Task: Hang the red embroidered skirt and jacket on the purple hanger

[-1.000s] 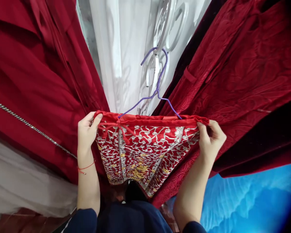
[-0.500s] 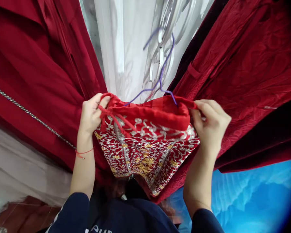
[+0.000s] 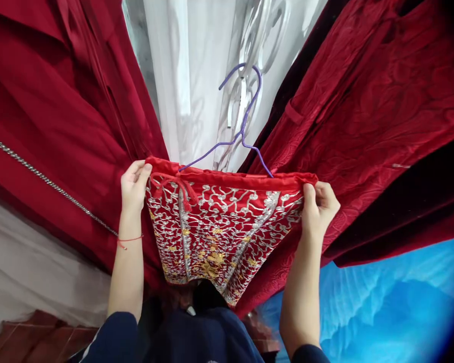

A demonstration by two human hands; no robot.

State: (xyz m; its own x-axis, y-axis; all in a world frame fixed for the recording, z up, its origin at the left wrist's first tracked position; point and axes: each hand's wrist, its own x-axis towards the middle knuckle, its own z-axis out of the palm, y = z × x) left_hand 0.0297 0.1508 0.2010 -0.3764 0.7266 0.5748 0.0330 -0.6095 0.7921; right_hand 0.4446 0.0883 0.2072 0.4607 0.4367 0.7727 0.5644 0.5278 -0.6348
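Note:
A red skirt with silver and gold embroidery hangs stretched flat between my two hands. My left hand pinches the left end of its red waistband, beside a knotted red drawstring. My right hand grips the waistband's right end, fingers curled over the cloth. A purple wire hanger rises out of the waistband, its hook free in the air in front of a white panel. A thin red string circles my left wrist.
Dark red garments hang close on the left, one with a silver chain; more deep red cloth hangs on the right. A white patterned wall shows between them. Blue floor lies at lower right.
Half a second ago the waistband was bunched and folded with my hands closer together; now my hands have spread apart and the skirt is pulled flat, the hanger upright again.

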